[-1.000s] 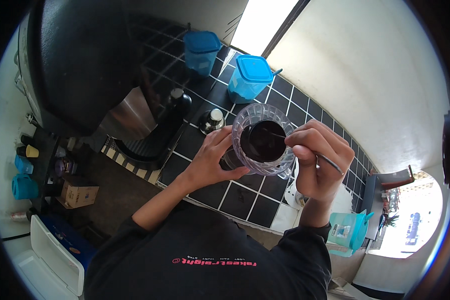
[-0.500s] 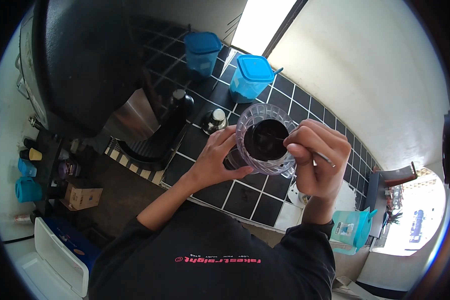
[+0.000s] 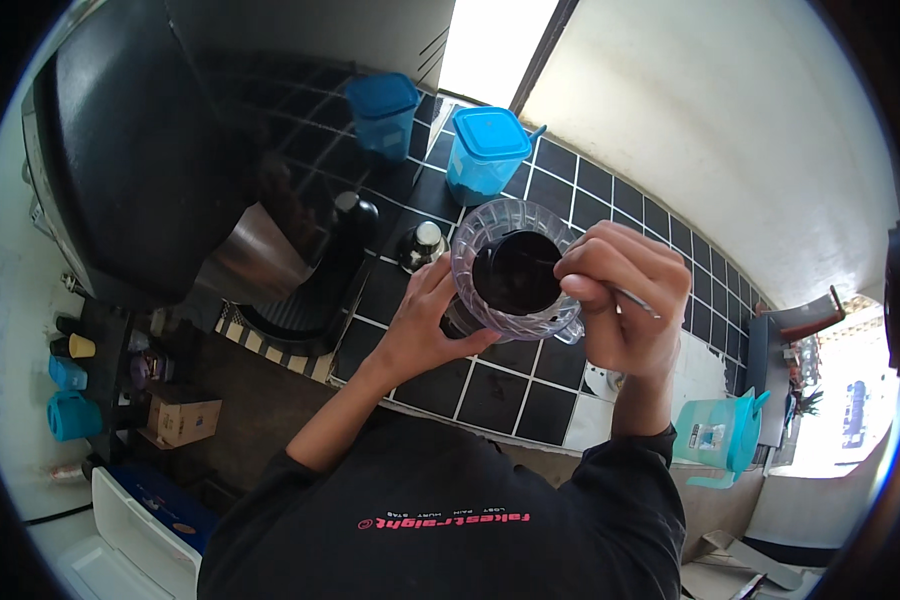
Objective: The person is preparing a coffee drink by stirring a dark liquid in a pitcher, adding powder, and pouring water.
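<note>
My left hand (image 3: 420,330) grips a clear ribbed plastic or glass vessel (image 3: 510,210) from the left, thumb below its rim and fingers around its side. Dark contents (image 3: 515,275) fill the round middle of the vessel, too shadowed to make out fully. My right hand (image 3: 630,300) pinches a thin metal utensil (image 3: 646,306) over the vessel’s right rim, its inner end lost in the dark middle. Just behind my left fingers stands a small steel object with a pale top (image 3: 428,240). A blue lidded container (image 3: 485,160) stands farther back on the tiled counter.
A black machine (image 3: 130,170) with a drip tray (image 3: 285,320) fills the upper left. A teal pitcher (image 3: 715,435) is at the right. Lower left are a cardboard box (image 3: 185,415), an open white cooler lid (image 3: 140,515) and small containers. A white wall (image 3: 720,150) borders the counter.
The view has shifted slightly, with the counter edge lower in frame. My hands keep their grips; the vessel and right hand sit a little higher and farther left in the picture.
</note>
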Motion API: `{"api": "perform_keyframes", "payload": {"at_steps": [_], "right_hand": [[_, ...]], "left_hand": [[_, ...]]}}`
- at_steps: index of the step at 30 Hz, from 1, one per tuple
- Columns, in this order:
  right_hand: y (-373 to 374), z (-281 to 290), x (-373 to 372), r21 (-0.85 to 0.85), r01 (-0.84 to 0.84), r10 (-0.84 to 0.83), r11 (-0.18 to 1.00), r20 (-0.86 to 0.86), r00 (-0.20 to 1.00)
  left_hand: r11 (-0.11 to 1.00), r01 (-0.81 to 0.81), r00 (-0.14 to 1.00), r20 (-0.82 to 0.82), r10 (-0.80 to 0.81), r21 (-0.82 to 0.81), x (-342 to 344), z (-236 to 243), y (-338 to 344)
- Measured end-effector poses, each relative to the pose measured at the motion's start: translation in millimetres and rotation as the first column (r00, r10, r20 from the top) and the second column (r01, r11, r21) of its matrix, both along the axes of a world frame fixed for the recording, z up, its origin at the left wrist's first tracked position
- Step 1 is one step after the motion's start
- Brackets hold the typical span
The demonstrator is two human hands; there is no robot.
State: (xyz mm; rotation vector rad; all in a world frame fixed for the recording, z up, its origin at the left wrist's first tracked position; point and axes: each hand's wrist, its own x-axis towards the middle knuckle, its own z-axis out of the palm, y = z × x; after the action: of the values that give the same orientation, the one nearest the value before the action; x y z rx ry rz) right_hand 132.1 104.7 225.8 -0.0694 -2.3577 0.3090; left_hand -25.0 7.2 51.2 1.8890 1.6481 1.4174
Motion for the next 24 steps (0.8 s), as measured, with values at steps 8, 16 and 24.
{"api": "perform_keyframes", "payload": {"at_steps": [8, 16, 24], "right_hand": [[0, -5, 16, -0.048, 0.054, -0.058, 0.997, -0.088, 0.994], [-29, -21, 29, -0.183, 0.206, -0.226, 0.961, -0.097, 0.969], [-31, -42, 45, -0.327, 0.128, -0.225, 0.937, -0.279, 0.934]], "left_hand": [[1.000, 0.012, 0.999, 0.043, -0.011, -0.007, 4, -7, 6], [0.997, 0.036, 0.999, 0.028, -0.035, -0.066, 0, -12, 3], [0.996, 0.035, 0.999, -0.020, -0.037, -0.079, 1, -7, -2]]}}
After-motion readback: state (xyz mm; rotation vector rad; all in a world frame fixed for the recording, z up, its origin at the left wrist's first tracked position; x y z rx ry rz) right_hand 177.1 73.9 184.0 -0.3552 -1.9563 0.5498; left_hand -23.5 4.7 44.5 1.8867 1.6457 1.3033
